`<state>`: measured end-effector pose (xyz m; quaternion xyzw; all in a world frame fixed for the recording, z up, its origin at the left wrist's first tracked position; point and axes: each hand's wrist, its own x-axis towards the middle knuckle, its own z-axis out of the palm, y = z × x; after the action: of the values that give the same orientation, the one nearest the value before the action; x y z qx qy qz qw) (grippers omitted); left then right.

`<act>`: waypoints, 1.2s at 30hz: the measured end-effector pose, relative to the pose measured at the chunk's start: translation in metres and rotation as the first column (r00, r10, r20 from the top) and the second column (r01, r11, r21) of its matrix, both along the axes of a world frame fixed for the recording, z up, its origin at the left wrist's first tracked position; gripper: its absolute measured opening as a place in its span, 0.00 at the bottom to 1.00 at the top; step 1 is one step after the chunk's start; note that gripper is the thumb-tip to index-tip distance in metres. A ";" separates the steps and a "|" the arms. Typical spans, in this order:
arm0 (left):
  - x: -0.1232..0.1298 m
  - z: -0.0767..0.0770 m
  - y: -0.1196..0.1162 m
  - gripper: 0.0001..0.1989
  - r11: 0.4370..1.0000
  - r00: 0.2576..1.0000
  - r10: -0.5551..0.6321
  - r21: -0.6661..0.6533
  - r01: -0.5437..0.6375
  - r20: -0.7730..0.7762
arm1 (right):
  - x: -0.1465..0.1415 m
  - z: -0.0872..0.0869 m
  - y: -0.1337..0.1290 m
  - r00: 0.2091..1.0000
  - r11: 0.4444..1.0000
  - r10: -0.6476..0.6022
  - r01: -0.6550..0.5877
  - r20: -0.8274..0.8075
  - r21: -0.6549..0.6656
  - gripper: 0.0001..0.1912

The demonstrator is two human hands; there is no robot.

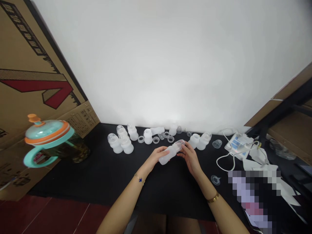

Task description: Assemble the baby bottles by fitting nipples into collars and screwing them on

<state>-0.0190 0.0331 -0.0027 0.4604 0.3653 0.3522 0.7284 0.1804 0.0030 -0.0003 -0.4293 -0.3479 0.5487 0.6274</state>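
Observation:
A white baby bottle [168,155] with a clear cap [179,144] is held tilted over the black table, its top pointing up and to the right. My left hand [157,156] wraps round the bottle's body. At the other end, my right hand [189,155] has its fingers closed on the clear cap. Just behind my right hand stand an uncapped bottle [194,141] and a capped one [205,141]. Behind the held bottle lie several collar rings [171,139] and an open bottle [148,136].
Several capped bottles [118,143] cluster at the left. A large teal and orange jug [51,139] stands beside a cardboard box [29,65]. To the right are a loose clear cap [216,143], a clear nipple [215,180], a white device with cables [237,146] and a blurred-out phone-like object [251,204].

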 end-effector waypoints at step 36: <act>0.000 0.000 0.000 0.25 1.000 0.999 0.008 -0.015 -0.008 0.035 | -0.002 0.000 -0.002 1.000 1.000 0.026 -0.026 0.003 0.006 0.21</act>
<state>-0.0193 0.0334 -0.0030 0.4473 0.3569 0.3605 0.7366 0.1784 0.0009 -0.0003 -0.4237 -0.3559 0.5549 0.6212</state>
